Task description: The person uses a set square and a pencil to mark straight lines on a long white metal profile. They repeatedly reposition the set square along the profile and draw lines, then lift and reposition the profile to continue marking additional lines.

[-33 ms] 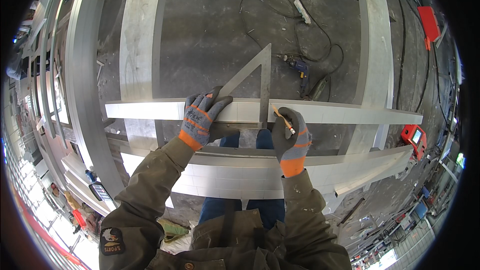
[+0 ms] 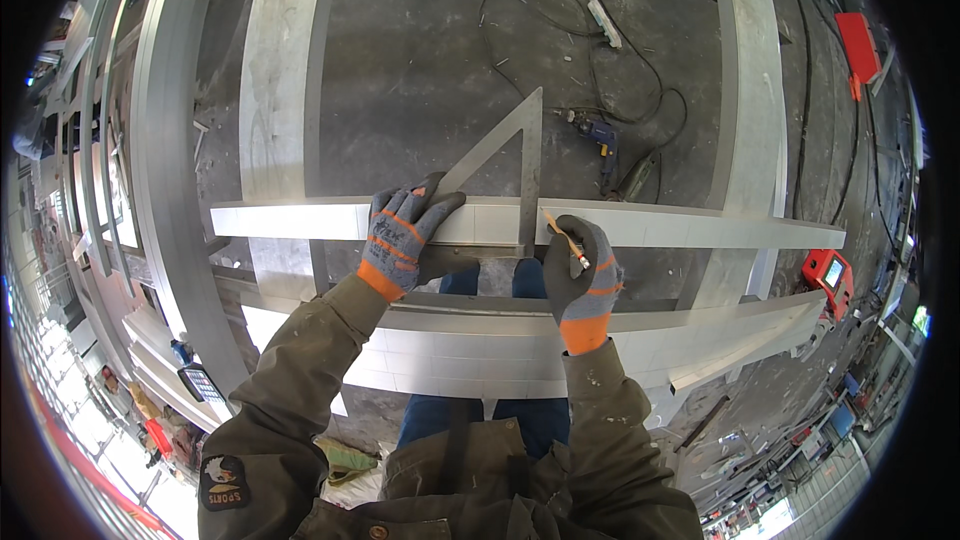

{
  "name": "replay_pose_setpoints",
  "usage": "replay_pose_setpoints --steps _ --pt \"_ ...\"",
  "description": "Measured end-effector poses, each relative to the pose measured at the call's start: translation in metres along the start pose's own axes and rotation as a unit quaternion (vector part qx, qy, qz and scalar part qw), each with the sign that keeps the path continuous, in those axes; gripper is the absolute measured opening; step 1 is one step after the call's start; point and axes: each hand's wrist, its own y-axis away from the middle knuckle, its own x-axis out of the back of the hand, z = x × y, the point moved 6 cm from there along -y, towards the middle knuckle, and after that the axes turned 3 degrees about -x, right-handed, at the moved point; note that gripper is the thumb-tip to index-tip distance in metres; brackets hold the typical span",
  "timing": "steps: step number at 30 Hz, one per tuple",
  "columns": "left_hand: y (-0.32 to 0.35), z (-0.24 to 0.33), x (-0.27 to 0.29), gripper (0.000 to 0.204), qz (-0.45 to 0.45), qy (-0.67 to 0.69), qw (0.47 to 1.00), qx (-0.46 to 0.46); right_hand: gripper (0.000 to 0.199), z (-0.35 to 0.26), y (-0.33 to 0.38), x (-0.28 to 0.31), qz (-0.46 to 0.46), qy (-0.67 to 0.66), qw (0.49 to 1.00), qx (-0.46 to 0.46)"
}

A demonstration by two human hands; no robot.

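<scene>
A long silvery metal bar [image 2: 680, 226] lies crosswise before me on two wide metal beams. Over it rests a metal triangle square [image 2: 531, 175], its upright blade crossing the bar and its base along the near edge. Gloved in grey and orange, my left hand [image 2: 400, 232] is closed over the bar and the square's left end; its thumb side presses there. My right hand [image 2: 588, 275], in a matching glove, pinches a pencil [image 2: 572, 248]. The pencil's tip meets the bar just right of the blade. Thin lines cross the bar's face.
Nearer me lie more metal profiles [image 2: 480, 360], also marked with lines. On the floor beyond are a blue power drill [image 2: 603, 136], coiled cable and a white power strip [image 2: 603, 22]. A red device with a screen [image 2: 828, 277] stands right; a calculator [image 2: 203, 384] lies left.
</scene>
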Motion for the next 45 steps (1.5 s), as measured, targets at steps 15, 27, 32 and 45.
replay_pose_setpoints --steps 15,27,32,45 --pt "-0.002 0.001 0.000 0.089 -0.010 -0.003 1.000 0.015 0.021 0.001 0.003 -0.002 0.013 0.035 0.999 0.037" --pt "-0.002 0.001 0.001 0.084 -0.005 0.000 1.000 0.016 0.022 0.000 0.003 -0.001 0.012 0.039 0.999 0.027" --pt "-0.001 0.001 -0.001 0.085 -0.002 0.003 1.000 0.019 0.023 0.001 0.003 -0.002 0.003 0.040 0.999 0.026" --pt "-0.005 0.006 0.004 0.085 -0.011 0.011 1.000 0.015 0.009 -0.008 0.014 0.046 -0.008 0.030 0.999 -0.008"
